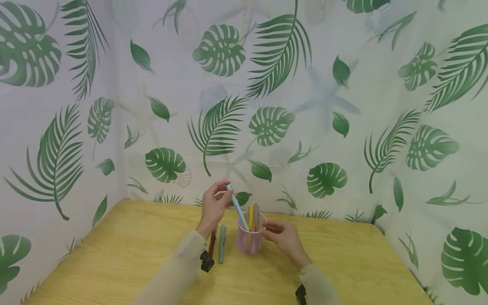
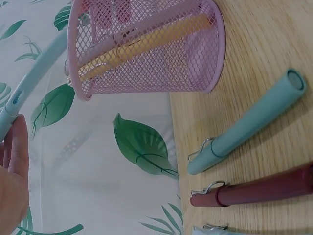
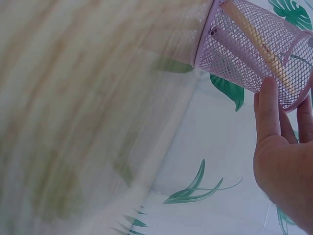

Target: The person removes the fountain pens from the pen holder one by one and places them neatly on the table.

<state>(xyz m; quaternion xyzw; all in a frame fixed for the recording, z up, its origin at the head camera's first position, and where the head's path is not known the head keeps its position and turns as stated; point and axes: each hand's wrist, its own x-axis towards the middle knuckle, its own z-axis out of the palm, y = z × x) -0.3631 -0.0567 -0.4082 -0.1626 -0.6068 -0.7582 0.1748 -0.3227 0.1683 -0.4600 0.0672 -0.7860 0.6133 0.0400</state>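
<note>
The table (image 1: 114, 262) has a yellowish wooden top with visible grain. A pink mesh cup (image 1: 248, 246) stands upright on it. To the cup's left lie a grey-green pen (image 2: 249, 122) and, just beside that, a dark red pen (image 2: 264, 190). Past the red one, a clipped pale blue piece (image 2: 208, 231) barely enters the left wrist view.

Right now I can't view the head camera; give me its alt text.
The left hand holds a light blue pen at the mouth of a pink mesh cup, which the right hand holds. A yellow pen and grey pen stand inside; a green pen and dark red pen lie to its left on a wooden table.
</note>
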